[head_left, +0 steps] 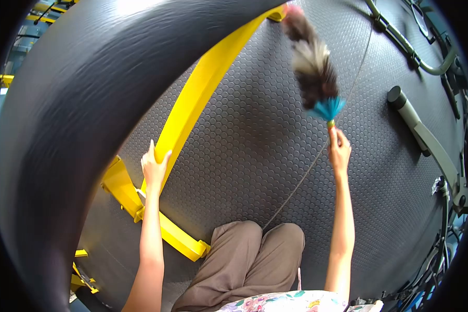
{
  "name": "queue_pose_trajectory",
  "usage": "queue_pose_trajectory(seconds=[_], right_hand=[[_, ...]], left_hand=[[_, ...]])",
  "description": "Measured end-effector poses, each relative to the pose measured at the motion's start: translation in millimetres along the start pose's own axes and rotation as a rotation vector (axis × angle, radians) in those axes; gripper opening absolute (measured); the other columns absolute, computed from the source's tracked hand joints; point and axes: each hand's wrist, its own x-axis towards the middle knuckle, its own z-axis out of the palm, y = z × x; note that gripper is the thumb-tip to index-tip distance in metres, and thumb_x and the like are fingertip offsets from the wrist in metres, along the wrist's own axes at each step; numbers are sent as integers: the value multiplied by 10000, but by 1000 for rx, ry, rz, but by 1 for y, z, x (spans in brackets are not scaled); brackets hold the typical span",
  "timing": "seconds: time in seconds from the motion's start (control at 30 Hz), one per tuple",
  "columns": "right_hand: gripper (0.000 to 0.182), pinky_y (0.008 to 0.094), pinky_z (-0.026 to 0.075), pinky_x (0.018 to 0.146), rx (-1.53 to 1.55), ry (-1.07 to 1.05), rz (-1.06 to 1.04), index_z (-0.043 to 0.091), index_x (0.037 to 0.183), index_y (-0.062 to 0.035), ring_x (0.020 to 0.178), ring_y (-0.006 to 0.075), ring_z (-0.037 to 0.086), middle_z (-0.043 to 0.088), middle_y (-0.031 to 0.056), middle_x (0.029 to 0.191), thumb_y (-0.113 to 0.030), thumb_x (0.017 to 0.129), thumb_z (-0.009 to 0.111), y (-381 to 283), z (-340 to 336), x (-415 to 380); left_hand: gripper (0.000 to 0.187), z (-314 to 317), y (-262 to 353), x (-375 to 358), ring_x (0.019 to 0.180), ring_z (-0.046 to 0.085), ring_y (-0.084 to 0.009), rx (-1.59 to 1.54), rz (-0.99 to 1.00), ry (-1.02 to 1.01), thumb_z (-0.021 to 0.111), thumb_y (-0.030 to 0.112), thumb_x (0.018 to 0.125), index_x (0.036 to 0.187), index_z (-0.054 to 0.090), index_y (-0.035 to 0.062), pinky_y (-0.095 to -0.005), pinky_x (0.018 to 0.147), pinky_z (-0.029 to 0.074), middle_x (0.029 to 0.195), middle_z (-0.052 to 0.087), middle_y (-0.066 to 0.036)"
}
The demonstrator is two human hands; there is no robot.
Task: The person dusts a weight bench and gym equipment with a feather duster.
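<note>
A feather duster [317,73] with brown, cream and pink feathers and a blue collar is in my right hand [340,148], its handle pinched between the fingers. Its pink tip reaches up near the far end of a long yellow metal beam [197,99]. My left hand [155,167] grips the lower part of that beam, thumb on one side and fingers on the other. Above the beam curves a large black padded bench [88,88]. Near my left forearm, a yellow foot bar [179,238] meets the beam's base.
Black studded rubber flooring [244,135] spreads around me, crossed by a thin seam. Grey machine legs with black end caps [395,94] stand on the right. My bent knees [255,249] are at the bottom, close to the foot bar. More yellow framework shows at far left.
</note>
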Motion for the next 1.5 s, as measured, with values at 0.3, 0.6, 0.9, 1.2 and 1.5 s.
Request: queue_pose_trajectory(seconds=[0.3, 0.6, 0.9, 1.2, 1.5], right_hand=[[352, 299, 363, 481, -115, -69, -196, 604, 1004, -74, 482, 135, 417, 497, 117, 566, -383, 841, 562, -59, 21, 113], [351, 327, 435, 575, 20, -88, -18, 589, 968, -50, 577, 211, 555, 594, 171, 696, -376, 846, 549, -64, 24, 65], [413, 274, 391, 393, 281, -160, 508, 550, 779, -37, 429, 129, 505, 510, 65, 538, -445, 845, 530, -136, -16, -4], [276, 169, 224, 332, 772, 129, 588, 523, 941, -75, 364, 6, 301, 413, -28, 519, -342, 912, 459, -263, -222, -169], [308, 231, 376, 457, 1229, 541, 115, 349, 1126, -30, 461, 103, 419, 461, 89, 651, -248, 924, 428, -391, -367, -298]], left_hand=[[803, 34, 144, 114, 1262, 203, -410, 161, -44, -254, 336, 669, 801, 1385, -91, 321, -626, 957, 174, 1383, 158, -220], [700, 38, 131, 116, 1281, 116, -399, -57, 31, -332, 312, 593, 855, 1339, -162, 417, -650, 927, 143, 1401, 35, -207], [709, 27, 146, 117, 1314, 96, -382, -20, -73, -458, 375, 507, 872, 1369, -108, 356, -715, 914, 118, 1424, 63, -214], [850, -55, 356, -33, 1313, 91, -402, -16, 408, -523, 575, 377, 792, 1403, 41, 122, -660, 965, 133, 1423, 53, -251], [591, -262, 664, -181, 1286, 235, -328, -1054, 1248, -566, 510, 305, 865, 1351, 278, 63, -423, 1047, 187, 1407, 223, -174]])
